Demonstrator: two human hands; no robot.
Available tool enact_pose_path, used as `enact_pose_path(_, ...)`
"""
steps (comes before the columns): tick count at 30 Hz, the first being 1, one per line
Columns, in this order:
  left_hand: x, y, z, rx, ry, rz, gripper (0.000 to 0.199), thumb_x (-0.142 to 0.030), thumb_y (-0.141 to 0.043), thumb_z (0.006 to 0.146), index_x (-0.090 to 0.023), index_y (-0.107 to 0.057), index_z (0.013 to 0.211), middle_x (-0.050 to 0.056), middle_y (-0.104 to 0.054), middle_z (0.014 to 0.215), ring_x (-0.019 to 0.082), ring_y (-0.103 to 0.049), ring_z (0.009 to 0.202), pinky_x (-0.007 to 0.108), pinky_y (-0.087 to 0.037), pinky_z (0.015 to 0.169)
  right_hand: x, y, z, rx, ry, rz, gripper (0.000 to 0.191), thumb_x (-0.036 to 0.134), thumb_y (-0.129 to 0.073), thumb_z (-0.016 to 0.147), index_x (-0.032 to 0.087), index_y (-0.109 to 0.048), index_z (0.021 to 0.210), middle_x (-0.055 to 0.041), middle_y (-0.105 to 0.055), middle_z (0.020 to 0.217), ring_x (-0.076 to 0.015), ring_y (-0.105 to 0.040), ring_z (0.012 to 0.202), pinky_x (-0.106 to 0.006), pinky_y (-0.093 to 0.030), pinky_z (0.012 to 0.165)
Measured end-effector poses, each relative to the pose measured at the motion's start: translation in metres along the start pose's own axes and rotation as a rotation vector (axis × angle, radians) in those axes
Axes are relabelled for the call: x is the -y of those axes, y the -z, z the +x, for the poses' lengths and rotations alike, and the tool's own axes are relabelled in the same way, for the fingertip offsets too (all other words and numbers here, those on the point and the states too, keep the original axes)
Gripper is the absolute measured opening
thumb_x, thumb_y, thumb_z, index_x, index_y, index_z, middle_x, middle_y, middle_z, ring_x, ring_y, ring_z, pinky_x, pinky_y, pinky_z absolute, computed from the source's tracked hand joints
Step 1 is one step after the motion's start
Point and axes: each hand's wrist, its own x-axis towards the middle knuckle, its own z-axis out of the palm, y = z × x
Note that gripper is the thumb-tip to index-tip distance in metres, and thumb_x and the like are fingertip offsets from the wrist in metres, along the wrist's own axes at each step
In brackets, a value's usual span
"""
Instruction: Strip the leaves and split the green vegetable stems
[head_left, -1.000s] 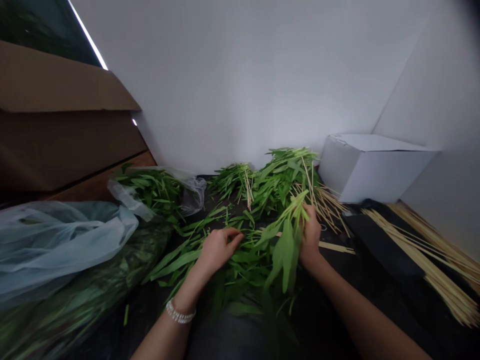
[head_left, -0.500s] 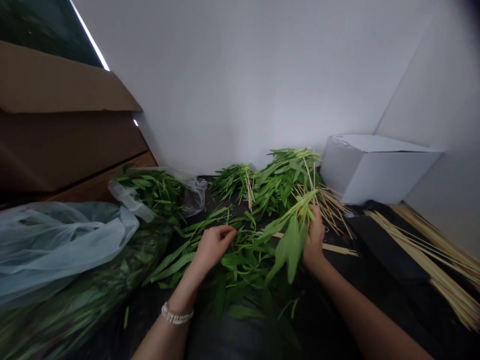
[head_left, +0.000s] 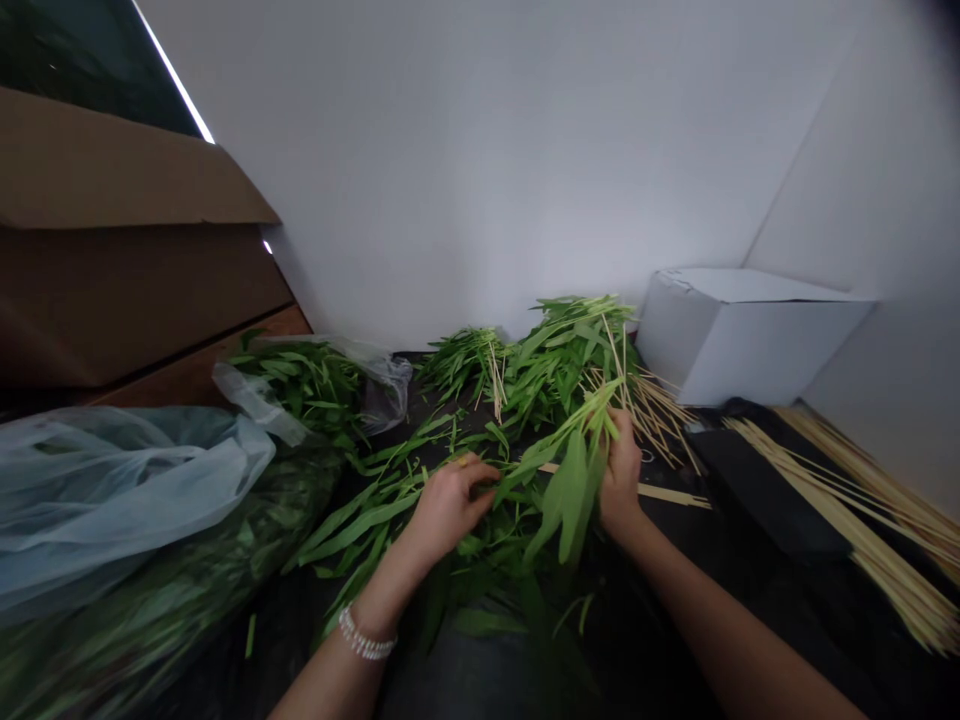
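A bunch of leafy greens that look like water spinach (head_left: 568,490) is gripped by my right hand (head_left: 621,470), pale stems upward and long leaves hanging down. My left hand (head_left: 455,500), wearing a ring and a beaded bracelet, has curled fingers at the left edge of that bunch. Thumb and forefinger nearly meet; whether a stem is between them I cannot make out. Loose greens (head_left: 360,530) lie spread on the black surface below and left of my left hand.
Tied-looking bunches (head_left: 469,360) and a larger pile of greens (head_left: 562,350) lie by the wall, with thin sticks (head_left: 660,415) beside them. Plastic bags of greens (head_left: 247,540) fill the left, below a cardboard box (head_left: 135,300). At right are a white box (head_left: 750,335) and long bamboo strips (head_left: 862,540).
My left hand has moved right and slightly closer to the held bunch. My right hand keeps its grip on the greens, almost in place.
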Motion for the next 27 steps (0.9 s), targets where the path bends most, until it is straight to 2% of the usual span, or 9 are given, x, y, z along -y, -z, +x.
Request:
enact_pose_path(3,0.007,-0.002,0.0,-0.01,0.065,0.048,0.027,-0.022,-0.061,0.082,-0.024,-0.069,0.107,0.006,-0.068,0.097,0.02,-0.062,0.087,0.028,-0.044,0.077,0.001,0.0,0.0,0.001,0.01,-0.001,0.019,0.037,-0.04,0.093,0.021,-0.051,0.095,0.0006,-0.056,0.076,-0.0162,-0.054,0.067,-0.028,-0.041,0.063)
enact_pose_path(10,0.013,-0.007,-0.002,0.088,0.132,0.149,0.025,-0.018,-0.059,0.081,-0.024,-0.071,0.101,0.008,-0.071,0.1,0.024,-0.063,0.094,0.031,-0.044,0.079,0.0,-0.001,-0.001,0.017,0.012,-0.033,0.019,0.035,-0.04,0.093,0.021,-0.051,0.096,-0.0004,-0.057,0.078,-0.0171,-0.055,0.067,-0.029,-0.041,0.062)
enact_pose_path(14,0.015,-0.008,-0.001,0.055,0.134,0.074,0.03,-0.013,-0.057,0.079,-0.024,-0.072,0.103,0.008,-0.071,0.099,0.023,-0.064,0.093,0.031,-0.044,0.081,-0.002,-0.002,-0.002,0.032,0.031,-0.04,0.02,0.034,-0.038,0.094,0.021,-0.052,0.097,-0.001,-0.059,0.079,-0.018,-0.057,0.071,-0.029,-0.042,0.064)
enact_pose_path(17,0.016,-0.006,0.002,-0.1,0.166,-0.087,0.032,-0.015,-0.057,0.08,-0.023,-0.071,0.108,0.007,-0.072,0.095,0.02,-0.063,0.084,0.03,-0.045,0.077,-0.002,-0.003,-0.002,0.034,0.036,-0.061,0.021,0.035,-0.038,0.094,0.021,-0.053,0.097,-0.0018,-0.06,0.082,-0.0185,-0.058,0.074,-0.029,-0.042,0.064)
enact_pose_path(20,0.015,-0.002,0.006,-0.253,0.264,-0.339,0.027,-0.022,-0.061,0.079,-0.019,-0.073,0.102,0.007,-0.072,0.089,0.017,-0.061,0.073,0.027,-0.045,0.07,-0.002,-0.003,-0.003,0.064,0.058,-0.067,0.02,0.034,-0.038,0.094,0.021,-0.052,0.095,-0.001,-0.06,0.079,-0.0177,-0.058,0.072,-0.028,-0.042,0.062)
enact_pose_path(23,0.013,0.003,0.009,-0.294,0.393,-0.635,0.026,-0.031,-0.068,0.074,-0.015,-0.075,0.093,0.007,-0.072,0.085,0.013,-0.056,0.065,0.024,-0.043,0.061,-0.002,-0.005,-0.005,0.122,0.109,-0.109,0.018,0.03,-0.036,0.094,0.021,-0.052,0.097,-0.0003,-0.06,0.077,-0.0165,-0.057,0.069,-0.027,-0.042,0.062)
enact_pose_path(27,0.012,0.008,0.009,-0.317,0.515,-0.908,0.034,-0.039,-0.075,0.069,-0.015,-0.075,0.093,0.004,-0.07,0.076,0.005,-0.042,0.051,0.018,-0.031,0.048,-0.001,-0.01,-0.009,0.221,0.264,-0.228,0.022,0.022,-0.034,0.096,0.019,-0.055,0.1,-0.0024,-0.062,0.078,-0.0163,-0.057,0.069,-0.027,-0.042,0.065)
